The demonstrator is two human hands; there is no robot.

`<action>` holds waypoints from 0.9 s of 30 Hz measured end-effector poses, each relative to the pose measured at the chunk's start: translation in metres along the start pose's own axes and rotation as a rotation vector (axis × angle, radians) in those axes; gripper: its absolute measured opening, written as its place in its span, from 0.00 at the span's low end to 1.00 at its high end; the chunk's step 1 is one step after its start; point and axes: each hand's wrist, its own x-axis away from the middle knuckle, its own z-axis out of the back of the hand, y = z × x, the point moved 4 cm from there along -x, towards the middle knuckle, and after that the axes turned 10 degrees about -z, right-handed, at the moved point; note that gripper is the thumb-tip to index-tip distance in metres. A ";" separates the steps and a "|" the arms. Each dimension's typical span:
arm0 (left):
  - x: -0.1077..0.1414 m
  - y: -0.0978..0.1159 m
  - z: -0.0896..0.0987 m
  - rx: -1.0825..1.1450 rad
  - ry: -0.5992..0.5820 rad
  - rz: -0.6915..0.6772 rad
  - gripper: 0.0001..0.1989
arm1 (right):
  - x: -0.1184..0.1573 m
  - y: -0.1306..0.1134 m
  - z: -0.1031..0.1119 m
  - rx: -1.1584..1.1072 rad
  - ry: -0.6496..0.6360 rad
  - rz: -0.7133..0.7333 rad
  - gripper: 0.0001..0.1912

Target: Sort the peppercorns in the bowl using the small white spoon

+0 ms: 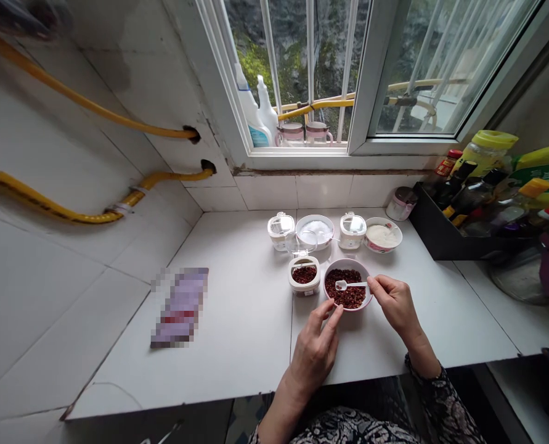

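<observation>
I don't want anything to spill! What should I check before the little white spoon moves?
1. Spoon held by its handle: ok, the right hand pinches the end.
2. Bowl steadied: ok, the left hand has fingertips at its near rim.
3. Open jar close by: ok, it stands upright just left of the bowl.
4. Jar's clear lid out of the way: ok, it is raised behind the opening.
5. Scoop properly filled with red-brown bits: cannot tell, too small to see.
6. Enough room in the jar: cannot tell, bits show inside but not how deep.
</observation>
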 end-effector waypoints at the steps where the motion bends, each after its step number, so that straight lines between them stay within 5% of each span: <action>1: 0.000 0.000 0.000 0.003 0.000 -0.003 0.30 | 0.000 0.000 0.000 0.006 0.010 -0.004 0.25; 19: -0.001 0.001 0.001 -0.008 -0.005 -0.015 0.29 | 0.002 0.010 0.000 0.091 0.076 -0.029 0.24; 27: 0.000 0.001 0.000 -0.002 -0.009 -0.005 0.30 | 0.001 0.008 -0.005 -0.023 0.008 -0.070 0.25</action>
